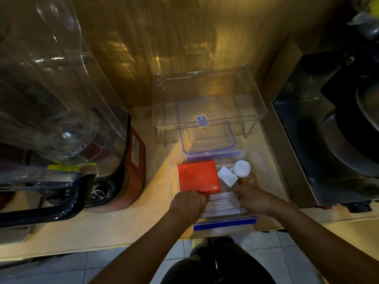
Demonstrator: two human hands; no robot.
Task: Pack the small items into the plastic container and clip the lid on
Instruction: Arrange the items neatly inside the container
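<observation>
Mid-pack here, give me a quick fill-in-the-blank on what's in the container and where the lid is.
1. The flat box lying in the plastic container is ____ in colour.
2. The lid lies ____ the container, not yet clipped on.
3. The round item in the container is ____ in colour.
4. The left hand and right hand both reach ____ the container.

Missing words: red; behind; white; into

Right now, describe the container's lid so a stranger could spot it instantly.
Start at the clear plastic container on the wooden counter, where both hands work. Just behind it lies the lid, flat, partly under a clear acrylic stand. It alone has a blue-edged rim and a blue label.
</observation>
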